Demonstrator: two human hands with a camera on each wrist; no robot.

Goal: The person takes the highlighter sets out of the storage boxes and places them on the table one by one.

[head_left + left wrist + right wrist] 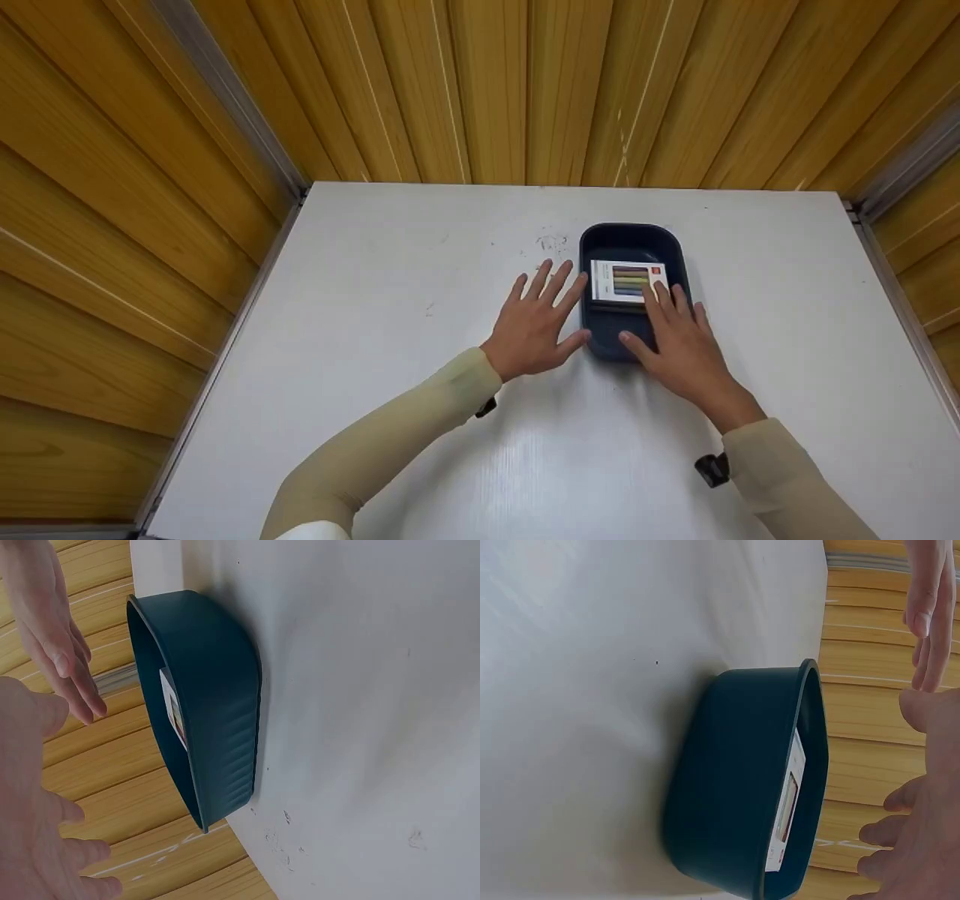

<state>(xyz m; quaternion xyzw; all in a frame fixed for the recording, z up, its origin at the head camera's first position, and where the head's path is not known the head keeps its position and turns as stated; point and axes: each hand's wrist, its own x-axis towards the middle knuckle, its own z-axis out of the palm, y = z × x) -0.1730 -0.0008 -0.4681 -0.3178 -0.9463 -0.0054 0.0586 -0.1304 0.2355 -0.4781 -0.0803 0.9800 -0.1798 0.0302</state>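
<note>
Plainly, left hand (534, 330), fingers spread and empty, hovers over tabletop (375, 300) just beside dark container (630, 241). Inside container, white box (628, 282) lies window up — spans most of width, so side walls probably check sideways sliding. Right hand (688, 354), fingers likewise apart, hovers over container's near right side — gripping nothing.

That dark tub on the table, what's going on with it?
A person's left hand hovers by the left side of the tub, and the right hand over its near right part, both with fingers apart and holding nothing. A white box with colorful stripes sits inside the tub, which stands on the white table.
</note>
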